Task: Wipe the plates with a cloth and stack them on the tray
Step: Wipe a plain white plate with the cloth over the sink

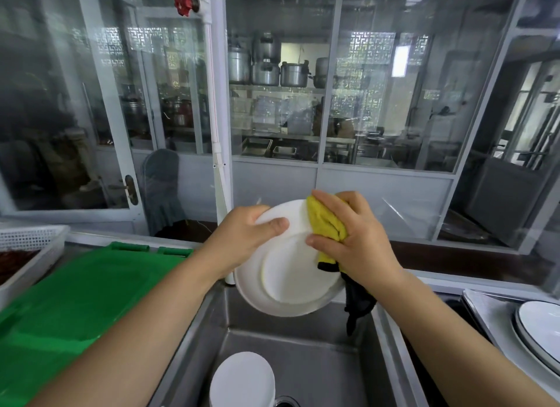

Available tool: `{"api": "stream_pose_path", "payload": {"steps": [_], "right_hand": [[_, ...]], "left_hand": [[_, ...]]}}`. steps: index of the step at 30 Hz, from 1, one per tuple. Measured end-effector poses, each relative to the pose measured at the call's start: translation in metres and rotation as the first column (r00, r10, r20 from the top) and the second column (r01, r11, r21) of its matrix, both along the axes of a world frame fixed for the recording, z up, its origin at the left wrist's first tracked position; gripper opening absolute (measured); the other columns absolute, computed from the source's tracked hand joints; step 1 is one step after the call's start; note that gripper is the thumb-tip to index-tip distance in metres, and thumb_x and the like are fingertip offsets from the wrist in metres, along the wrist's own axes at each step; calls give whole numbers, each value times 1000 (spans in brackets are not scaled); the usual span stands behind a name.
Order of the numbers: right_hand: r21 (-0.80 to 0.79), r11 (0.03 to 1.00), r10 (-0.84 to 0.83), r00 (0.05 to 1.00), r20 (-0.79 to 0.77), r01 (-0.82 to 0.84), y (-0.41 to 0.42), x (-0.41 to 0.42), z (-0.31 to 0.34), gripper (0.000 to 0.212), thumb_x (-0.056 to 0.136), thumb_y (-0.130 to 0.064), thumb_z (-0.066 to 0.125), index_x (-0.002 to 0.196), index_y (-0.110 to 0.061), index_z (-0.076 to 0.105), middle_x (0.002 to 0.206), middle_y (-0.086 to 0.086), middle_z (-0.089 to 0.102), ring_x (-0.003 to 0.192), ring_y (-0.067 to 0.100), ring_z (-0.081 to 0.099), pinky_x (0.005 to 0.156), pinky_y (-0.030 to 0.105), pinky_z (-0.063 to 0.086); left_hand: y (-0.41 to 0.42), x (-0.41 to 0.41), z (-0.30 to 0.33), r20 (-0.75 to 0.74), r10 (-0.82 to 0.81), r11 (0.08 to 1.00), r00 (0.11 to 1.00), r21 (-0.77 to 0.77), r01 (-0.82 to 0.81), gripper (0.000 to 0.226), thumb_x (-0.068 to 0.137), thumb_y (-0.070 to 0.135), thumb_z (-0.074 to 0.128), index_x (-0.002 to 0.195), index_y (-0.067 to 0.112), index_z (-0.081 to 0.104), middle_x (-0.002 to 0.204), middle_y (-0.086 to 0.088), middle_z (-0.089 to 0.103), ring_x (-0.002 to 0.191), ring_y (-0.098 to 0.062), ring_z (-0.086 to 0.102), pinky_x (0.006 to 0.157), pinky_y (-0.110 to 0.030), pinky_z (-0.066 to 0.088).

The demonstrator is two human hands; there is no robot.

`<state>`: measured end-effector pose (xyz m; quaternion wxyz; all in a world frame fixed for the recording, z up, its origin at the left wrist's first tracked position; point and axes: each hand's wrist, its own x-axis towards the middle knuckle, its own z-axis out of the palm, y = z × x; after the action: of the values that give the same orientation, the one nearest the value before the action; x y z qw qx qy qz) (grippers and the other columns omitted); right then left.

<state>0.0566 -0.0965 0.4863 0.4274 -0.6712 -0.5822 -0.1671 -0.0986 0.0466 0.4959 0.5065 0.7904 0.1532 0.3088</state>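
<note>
The white plate (291,273) is held tilted above the steel sink (306,358), its upper face turned toward the camera. The left hand (242,237) grips the plate's upper-left rim, thumb on the face and the other fingers hidden behind it. The right hand (354,240) clasps a yellow cloth (325,224) with a black edge, fingers curled round it, and presses it against the plate's upper-right rim; a black portion of the cloth hangs down below the hand.

Inside the sink basin, near its front, stands one stack of white plates (242,379); the number in the stack cannot be told. To the right, a metal tray (491,318) on the worktop carries at least two dark-rimmed plates (542,324), nested and cut off by the frame edge.

Left of the sink lies one green lid or board (72,300) on the worktop, and beyond it one white perforated basket (30,246) with reddish contents.

A white pipe (216,133) rises behind the sink, with one red valve wheel (182,1) near its top. Glass partitions (394,88) in pale frames enclose the area; behind them, shelves hold several metal pots (266,70).
</note>
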Motion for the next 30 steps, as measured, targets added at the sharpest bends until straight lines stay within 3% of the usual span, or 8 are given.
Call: {"api": "stream_pose_path", "payload": {"steps": [2, 5, 9, 13, 16, 19, 23, 30], "right_hand": [[14, 1000, -29, 988, 154, 27, 0, -2, 8, 67, 74, -37, 78, 135, -30, 51, 118, -1, 46, 99, 18, 53, 73, 36, 51], [59, 997, 34, 991, 126, -41, -1, 0, 16, 67, 74, -35, 79, 134, -34, 50, 115, -7, 43, 99, 7, 48, 78, 27, 47], [210, 975, 114, 973, -198, -72, -2, 8, 12, 66, 76, -27, 78, 126, -49, 42, 109, -12, 45, 98, -5, 47, 87, 12, 40], [374, 927, 212, 783, -585, 28, 3, -1, -8, 58, 80, -21, 75, 132, -33, 51, 113, -1, 61, 107, 15, 59, 93, 39, 49], [379, 925, 232, 733, -640, 38, 1, 1, -15, 57, 77, -18, 77, 126, -36, 55, 105, -10, 67, 95, 6, 64, 81, 26, 53], [213, 976, 71, 875, -478, 37, -7, 9, -11, 65, 73, -23, 81, 122, -51, 48, 110, -5, 55, 97, -1, 54, 91, 15, 42], [0, 1000, 18, 999, -51, -18, -6, 2, -8, 69, 73, -30, 81, 131, -43, 45, 114, -6, 46, 100, 6, 47, 86, 17, 41], [146, 965, -261, 859, 439, 219, -5, 2, -1, 46, 93, -40, 42, 129, -16, 58, 111, 9, 61, 91, 33, 53, 74, 40, 43]], "left_hand": [[-5, 0, -1, 40, -3, 1000, 999, -5, 3, 11, 84, 35, 70, 74, 30, 72, 70, 3, 71, 62, -9, 66, 56, -21, 50], [-13, -1, 1, 151, 30, 999, 988, -42, -24, 22, 74, 44, 71, 79, 23, 71, 70, -2, 69, 63, -13, 64, 60, -28, 49], [-19, -7, 2, 325, 131, 981, 937, -176, -77, 42, 63, 54, 71, 81, 16, 71, 78, -10, 71, 72, -23, 64, 71, -44, 52], [-25, -3, -5, 487, 219, 929, 845, -369, -27, 5, 73, 36, 75, 76, 32, 75, 80, 6, 74, 71, -10, 70, 59, -24, 54], [-21, 0, -18, 426, 209, 887, 880, -462, 13, 10, 77, 28, 67, 73, 31, 76, 78, 5, 75, 71, -12, 70, 57, -23, 55], [-1, -6, -18, 232, 32, 914, 972, -400, 65, 3, 76, 23, 74, 78, 23, 76, 80, 0, 75, 75, -19, 70, 64, -27, 57], [6, -3, -13, -13, -112, 978, 994, -181, 108, 52, 53, 54, 86, 91, 20, 72, 92, -5, 75, 85, -25, 72, 78, -38, 58], [-7, 3, -26, 106, 0, 961, 994, -276, 29, 39, 64, 37, 85, 90, 11, 73, 91, -12, 75, 84, -29, 71, 83, -48, 55]]}}
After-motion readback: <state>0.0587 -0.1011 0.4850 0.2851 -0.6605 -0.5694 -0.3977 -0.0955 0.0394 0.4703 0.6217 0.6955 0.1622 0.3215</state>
